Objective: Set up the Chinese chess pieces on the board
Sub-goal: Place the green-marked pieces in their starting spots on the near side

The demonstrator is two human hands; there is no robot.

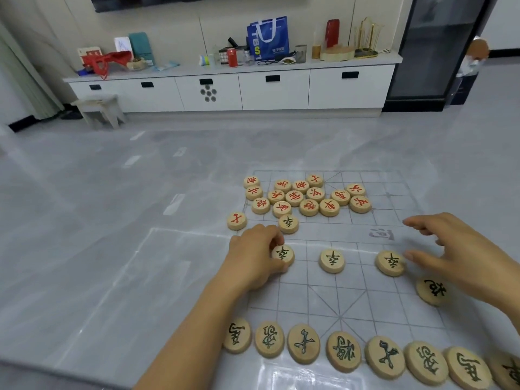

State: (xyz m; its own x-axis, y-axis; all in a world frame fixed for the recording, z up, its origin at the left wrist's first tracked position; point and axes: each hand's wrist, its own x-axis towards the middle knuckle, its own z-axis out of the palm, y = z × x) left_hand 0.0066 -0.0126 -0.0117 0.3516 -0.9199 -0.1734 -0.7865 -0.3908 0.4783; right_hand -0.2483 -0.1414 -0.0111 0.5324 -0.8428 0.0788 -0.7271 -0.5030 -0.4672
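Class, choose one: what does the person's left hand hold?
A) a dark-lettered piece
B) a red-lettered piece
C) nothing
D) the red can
A: the left hand curls its fingers round a dark-lettered piece on the board, while the red-lettered pieces lie heaped at the far side, untouched.

I count sixteen red-lettered pieces (pixel 294 197) at the far end. The dark-lettered pieces (pixel 332 260) come to thirteen: eight in the row nearest me, the last one cut by the frame edge, and five further up. There is one board (pixel 351 294).
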